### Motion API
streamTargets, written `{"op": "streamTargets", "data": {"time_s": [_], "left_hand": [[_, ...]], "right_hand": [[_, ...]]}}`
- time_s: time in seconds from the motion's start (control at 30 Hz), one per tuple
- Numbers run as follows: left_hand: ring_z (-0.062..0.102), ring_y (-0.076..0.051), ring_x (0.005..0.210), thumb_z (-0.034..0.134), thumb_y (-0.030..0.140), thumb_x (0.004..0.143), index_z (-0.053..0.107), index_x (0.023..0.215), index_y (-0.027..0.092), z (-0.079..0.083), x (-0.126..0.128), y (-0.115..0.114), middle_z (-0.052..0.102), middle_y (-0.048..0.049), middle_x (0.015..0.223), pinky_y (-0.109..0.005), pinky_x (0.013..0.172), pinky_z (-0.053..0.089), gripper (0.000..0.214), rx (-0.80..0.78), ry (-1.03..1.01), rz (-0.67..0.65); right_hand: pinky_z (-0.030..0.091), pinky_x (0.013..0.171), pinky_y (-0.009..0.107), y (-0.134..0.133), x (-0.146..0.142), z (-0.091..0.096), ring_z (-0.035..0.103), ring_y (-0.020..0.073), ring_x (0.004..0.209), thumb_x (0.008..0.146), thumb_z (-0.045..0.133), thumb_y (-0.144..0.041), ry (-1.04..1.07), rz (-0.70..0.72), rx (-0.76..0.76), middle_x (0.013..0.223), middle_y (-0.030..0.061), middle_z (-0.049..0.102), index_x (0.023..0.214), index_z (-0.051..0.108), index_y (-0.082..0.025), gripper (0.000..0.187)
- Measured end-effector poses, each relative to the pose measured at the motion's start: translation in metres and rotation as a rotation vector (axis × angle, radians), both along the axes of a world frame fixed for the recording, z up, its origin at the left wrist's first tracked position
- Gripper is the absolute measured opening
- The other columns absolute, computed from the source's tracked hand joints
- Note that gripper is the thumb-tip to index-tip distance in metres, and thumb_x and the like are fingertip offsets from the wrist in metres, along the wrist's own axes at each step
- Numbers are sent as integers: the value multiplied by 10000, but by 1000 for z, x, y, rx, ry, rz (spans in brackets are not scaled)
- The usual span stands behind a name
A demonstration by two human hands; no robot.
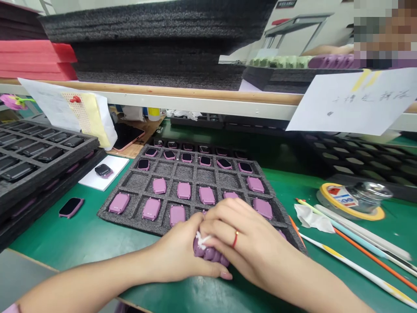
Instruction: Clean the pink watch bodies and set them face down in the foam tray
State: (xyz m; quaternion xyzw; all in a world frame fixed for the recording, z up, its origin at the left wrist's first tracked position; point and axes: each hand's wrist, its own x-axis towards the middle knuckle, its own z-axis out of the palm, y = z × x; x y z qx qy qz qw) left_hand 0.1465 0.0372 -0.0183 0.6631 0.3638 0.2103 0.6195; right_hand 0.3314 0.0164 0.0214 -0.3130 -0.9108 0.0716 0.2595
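Note:
My left hand (179,250) is wrapped round a small cluster of purple watch cases (215,255), its thumb along the near side. Pinched in the fingers of my right hand (243,230) is a crumpled white wipe (201,240), which touches the end of the cluster. Both hands are over the near edge of a black foam tray (137,180). In its compartments several purple watch cases (184,190) lie back side up, and farther rows hold ones with dark screens. My hands hide part of the tray's near right side.
At left, a purple watch case (71,207) lies on the green table and another watch (103,170) on a white pad (114,180). Stacked foam trays (84,150) stand beyond. Yellow tape (325,202), a glass bottle (369,195) and several pens (361,261) lie right. A shelf (195,98) crosses above.

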Motion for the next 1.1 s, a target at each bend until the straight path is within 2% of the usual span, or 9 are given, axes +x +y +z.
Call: {"op": "streamTargets", "data": {"time_s": [0.07, 0.17, 0.33, 0.4, 0.53, 0.7, 0.9, 1.0, 1.1], "left_hand": [[612, -282, 1108, 884, 305, 633, 569, 1147, 177, 0, 0, 1, 661, -68, 1174, -369, 910, 486, 617, 17, 1, -14], [626, -276, 1006, 841, 243, 642, 554, 1012, 161, -1, 0, 2, 673, -59, 1021, -366, 842, 494, 475, 66, 37, -17], [626, -258, 994, 885, 360, 626, 533, 1124, 179, 3, -2, 2, 655, -59, 1072, -368, 855, 484, 636, -5, 82, 11], [649, -245, 932, 871, 373, 642, 517, 1121, 191, 5, -2, 2, 664, -40, 1001, -371, 841, 487, 623, -65, 86, 17], [683, -241, 922, 836, 363, 679, 511, 1110, 217, 5, -3, 2, 689, -26, 972, -375, 853, 496, 559, -112, 38, 0], [689, -240, 934, 827, 371, 679, 519, 1102, 231, 1, -2, 2, 692, -30, 1020, -379, 868, 500, 541, -105, 21, -16], [687, -235, 918, 839, 332, 660, 492, 1100, 226, 2, -2, 0, 682, -31, 1010, -389, 865, 502, 570, -126, -10, -3], [683, -241, 925, 857, 308, 640, 478, 1083, 222, 5, -2, -2, 675, -40, 1011, -395, 861, 499, 590, -126, -34, 2], [669, -244, 927, 882, 299, 605, 476, 1050, 218, 6, -1, -3, 662, -43, 998, -393, 858, 487, 607, -104, -45, 27]], "right_hand": [[428, 751, 356, -1, -2, -2, 517, 194, 844, 969, 528, -89, 7, -4, 13, 900, 77, 640, 914, 673, -142, 163], [430, 761, 353, -3, -8, -4, 518, 182, 839, 963, 534, -72, 13, 21, 43, 905, 62, 655, 913, 667, -141, 158], [480, 787, 339, -2, 11, -4, 585, 183, 878, 993, 548, -158, 163, -125, 126, 935, 62, 689, 978, 664, -171, 117], [503, 815, 314, 0, 40, -6, 628, 174, 916, 994, 571, -243, 209, -308, 96, 961, 47, 699, 1020, 655, -211, 94], [499, 689, 326, -1, 125, -22, 651, 219, 791, 942, 583, -420, 91, -878, 110, 916, 85, 701, 1023, 615, -189, 247], [453, 634, 392, -11, 206, -51, 604, 289, 684, 834, 599, -357, -49, -1212, 93, 731, 131, 654, 699, 611, -189, 216], [503, 837, 468, -3, 203, -76, 655, 312, 860, 835, 607, -392, -50, -1148, 52, 868, 151, 707, 775, 714, -166, 257], [531, 707, 434, 10, 183, -70, 676, 302, 709, 864, 562, -443, 32, -1050, 33, 715, 131, 692, 687, 650, -195, 318], [515, 549, 381, 8, 138, -47, 649, 255, 536, 938, 511, -460, 144, -937, 33, 609, 71, 662, 807, 643, -189, 329]]}}
